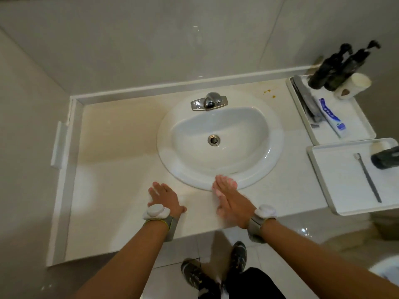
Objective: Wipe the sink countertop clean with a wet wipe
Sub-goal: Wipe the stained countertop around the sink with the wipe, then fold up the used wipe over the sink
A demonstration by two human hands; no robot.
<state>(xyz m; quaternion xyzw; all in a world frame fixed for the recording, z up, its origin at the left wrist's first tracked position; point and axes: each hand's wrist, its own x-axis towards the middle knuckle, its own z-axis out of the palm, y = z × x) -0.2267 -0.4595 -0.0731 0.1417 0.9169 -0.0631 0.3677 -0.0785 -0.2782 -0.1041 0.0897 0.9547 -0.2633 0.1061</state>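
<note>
My right hand (pixel 232 200) lies flat at the front rim of the white sink (pixel 218 139), pressing a white wet wipe (pixel 216 192) that shows only as a blurred pale patch under the fingers. My left hand (pixel 164 196) rests palm down on the cream countertop (pixel 121 169) left of it, fingers spread and holding nothing. A few yellow-brown spots (pixel 268 91) sit on the counter behind the sink to the right, near the chrome faucet (pixel 210 101). The counter's back left looks discoloured beige.
A white tray (pixel 302 117) at the back right holds toothpaste (pixel 331 117), two dark pump bottles (pixel 332 67) and a cup (pixel 354 85). A second tray (pixel 319 175) in front overhangs the counter edge with a toothbrush (pixel 368 178). Walls close the left and back.
</note>
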